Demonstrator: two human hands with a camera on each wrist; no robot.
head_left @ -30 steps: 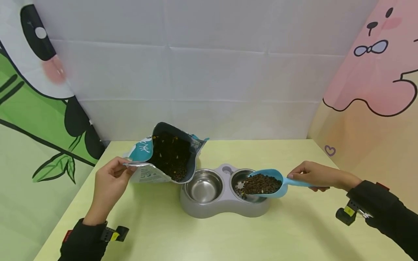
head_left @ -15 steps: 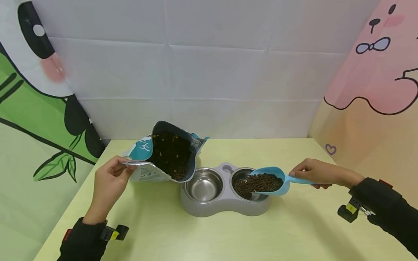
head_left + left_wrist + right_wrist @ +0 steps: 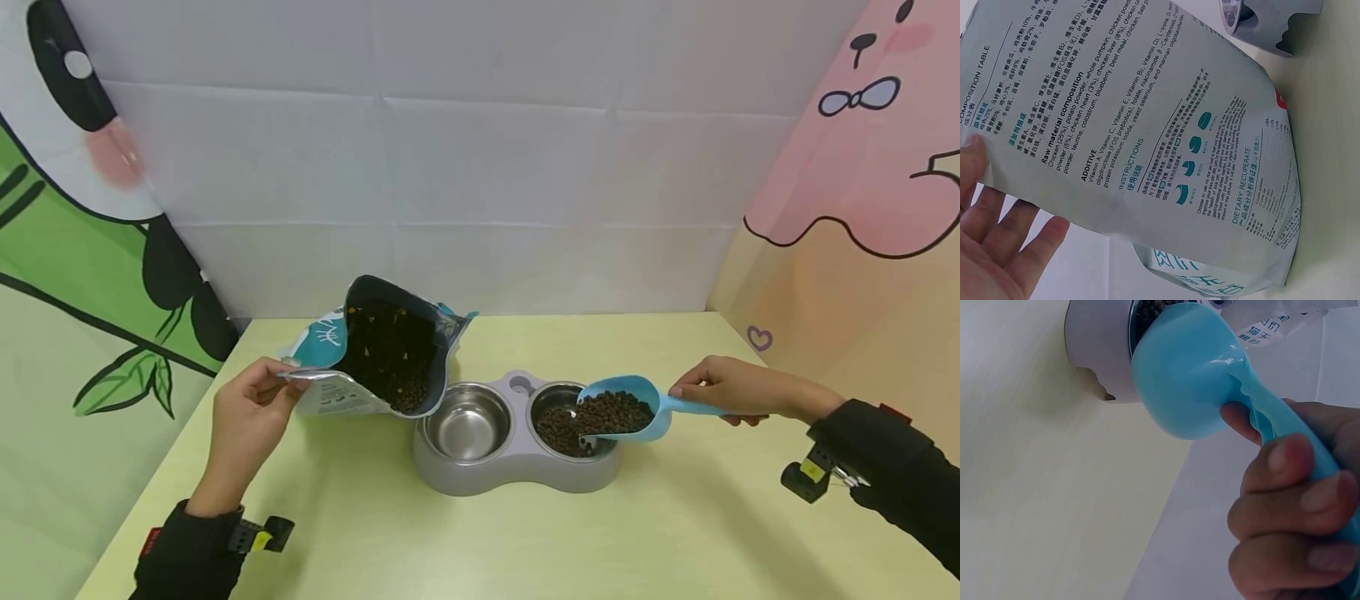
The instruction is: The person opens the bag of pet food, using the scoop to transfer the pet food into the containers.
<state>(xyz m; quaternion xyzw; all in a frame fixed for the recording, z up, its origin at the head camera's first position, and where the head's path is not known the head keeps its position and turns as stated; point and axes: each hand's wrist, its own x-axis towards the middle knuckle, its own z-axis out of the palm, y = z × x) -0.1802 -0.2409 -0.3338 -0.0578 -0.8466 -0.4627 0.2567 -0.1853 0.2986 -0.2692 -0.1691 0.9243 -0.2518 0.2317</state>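
Note:
My left hand [image 3: 251, 408] pinches the rim of an open pet food bag [image 3: 1147, 125], which leans so that the dark kibble [image 3: 390, 358] inside shows in the head view. In my right hand [image 3: 738, 389] is the handle of a light blue scoop [image 3: 1179, 375], its fingers curled round it. The scoop is loaded with brown kibble [image 3: 617, 412] and tilts over the right steel bowl of a grey double pet bowl [image 3: 517, 475]. Kibble lies in that right bowl [image 3: 558, 429]. Only bare metal shows in the left bowl [image 3: 467, 423].
The double bowl stands on a pale yellow table [image 3: 480, 550], close to the bag's right side. Behind the table hangs a creased white sheet [image 3: 487, 167]. Cartoon-printed panels flank it, with a pink animal [image 3: 847, 167] on the right.
Kibble has slid from the scoop into the right bowl, covering more of its floor. My right hand and the scoop have shifted slightly right. The left hand keeps its hold on the bag.

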